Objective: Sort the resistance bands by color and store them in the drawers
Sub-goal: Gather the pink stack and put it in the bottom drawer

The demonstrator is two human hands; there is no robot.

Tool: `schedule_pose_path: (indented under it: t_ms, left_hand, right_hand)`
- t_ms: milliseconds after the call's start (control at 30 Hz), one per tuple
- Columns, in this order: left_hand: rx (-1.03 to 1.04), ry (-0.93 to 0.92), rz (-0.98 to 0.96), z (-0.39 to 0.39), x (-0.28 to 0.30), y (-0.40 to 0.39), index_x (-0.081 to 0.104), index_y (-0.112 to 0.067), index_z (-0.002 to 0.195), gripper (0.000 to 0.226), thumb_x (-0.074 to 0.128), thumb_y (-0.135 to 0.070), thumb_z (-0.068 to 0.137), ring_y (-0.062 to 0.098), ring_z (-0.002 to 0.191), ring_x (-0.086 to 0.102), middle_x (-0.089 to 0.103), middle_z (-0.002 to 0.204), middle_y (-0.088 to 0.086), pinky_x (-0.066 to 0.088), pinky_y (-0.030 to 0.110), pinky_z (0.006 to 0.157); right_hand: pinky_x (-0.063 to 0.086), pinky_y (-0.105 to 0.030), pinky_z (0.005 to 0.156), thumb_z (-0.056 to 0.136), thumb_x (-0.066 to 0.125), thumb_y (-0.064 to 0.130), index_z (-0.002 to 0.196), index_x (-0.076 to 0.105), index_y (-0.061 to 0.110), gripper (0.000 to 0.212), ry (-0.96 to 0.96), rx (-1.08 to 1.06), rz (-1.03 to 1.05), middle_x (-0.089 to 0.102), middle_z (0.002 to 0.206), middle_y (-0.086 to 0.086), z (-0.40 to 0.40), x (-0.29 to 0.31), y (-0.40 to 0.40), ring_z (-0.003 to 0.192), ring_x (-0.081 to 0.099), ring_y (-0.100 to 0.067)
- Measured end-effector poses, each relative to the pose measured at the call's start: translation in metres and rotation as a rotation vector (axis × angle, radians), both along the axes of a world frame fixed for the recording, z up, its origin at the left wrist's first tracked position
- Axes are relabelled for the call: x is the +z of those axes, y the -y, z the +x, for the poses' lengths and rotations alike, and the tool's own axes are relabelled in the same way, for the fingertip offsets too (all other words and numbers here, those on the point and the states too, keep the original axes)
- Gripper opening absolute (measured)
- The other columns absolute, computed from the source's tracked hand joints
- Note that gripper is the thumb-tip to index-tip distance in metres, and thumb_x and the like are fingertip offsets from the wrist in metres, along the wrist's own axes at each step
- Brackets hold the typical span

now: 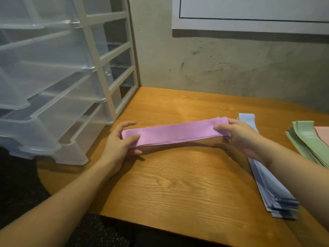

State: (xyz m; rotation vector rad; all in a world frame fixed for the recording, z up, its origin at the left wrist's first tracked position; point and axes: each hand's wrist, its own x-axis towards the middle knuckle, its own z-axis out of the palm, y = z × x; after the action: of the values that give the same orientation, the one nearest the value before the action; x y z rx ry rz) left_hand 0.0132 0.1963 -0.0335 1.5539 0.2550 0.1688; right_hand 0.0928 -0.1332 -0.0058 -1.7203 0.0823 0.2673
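A flat stack of pink resistance bands [175, 132] hangs level a little above the wooden table [178, 184]. My left hand [118, 143] grips its left end, thumb on top. My right hand [235, 134] pinches its right end. A pile of light blue bands [267, 182] lies on the table under my right forearm. Green bands [306, 139] lie at the right edge, with a peach band [323, 134] beside them. The clear plastic drawer unit [53, 97] stands at the left with several drawers pulled out.
A concrete wall [222, 68] rises behind the table, with a white board [249, 13] mounted on it. The table's front edge runs along the bottom over a dark speckled floor [99, 232].
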Motion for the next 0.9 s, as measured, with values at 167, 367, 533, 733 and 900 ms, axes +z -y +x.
schedule_pose_path:
  t_ms: [167,367,533,733,900]
  left_hand:
    - [0.001,-0.068,0.043,-0.001,-0.01,0.01,0.062,-0.026,0.119,0.033,0.066,-0.005,0.094,0.017,0.066,0.068,0.05,0.114,0.007,0.062,0.031,0.057]
    - [-0.018,-0.062,0.013,0.0,-0.012,0.01,0.06,-0.018,0.107,0.02,0.063,-0.002,0.094,0.012,0.059,0.068,0.053,0.107,0.012,0.063,0.032,0.06]
    - [-0.021,-0.083,-0.047,0.001,-0.009,0.011,0.062,-0.019,0.115,0.025,0.051,-0.003,0.099,0.01,0.063,0.069,0.055,0.099,0.008,0.064,0.034,0.067]
    - [-0.066,-0.086,-0.091,0.0,-0.008,0.01,0.06,-0.011,0.119,0.029,0.046,0.002,0.098,0.016,0.07,0.07,0.072,0.085,0.01,0.062,0.032,0.063]
    - [-0.062,-0.117,-0.15,0.002,-0.005,0.008,0.057,-0.016,0.127,0.031,0.047,-0.004,0.099,0.013,0.07,0.069,0.071,0.086,0.007,0.058,0.029,0.061]
  right_hand:
    - [0.046,-0.029,0.067,0.083,0.076,0.017,0.113,0.065,0.017,0.032,0.243,-0.105,-0.337,0.066,0.108,-0.004,0.014,0.007,-0.016,0.091,0.06,-0.019]
    - [0.043,-0.028,0.069,0.081,0.072,0.007,0.124,0.058,0.015,0.045,0.439,0.029,-0.468,0.061,0.102,-0.002,0.011,0.026,-0.078,0.087,0.057,-0.019]
    - [0.046,-0.03,0.074,0.079,0.071,0.007,0.136,0.047,0.023,0.064,0.537,0.264,-0.498,0.055,0.107,0.0,-0.008,0.023,-0.142,0.082,0.06,-0.021]
    - [0.041,-0.026,0.08,0.083,0.074,0.016,0.144,0.042,0.027,0.07,0.53,0.455,-0.576,0.053,0.12,0.001,-0.028,0.001,-0.2,0.103,0.056,-0.017]
    - [0.039,-0.024,0.08,0.081,0.071,0.014,0.144,0.042,0.027,0.07,0.543,0.41,-0.521,0.051,0.115,0.002,-0.032,-0.008,-0.205,0.101,0.055,-0.016]
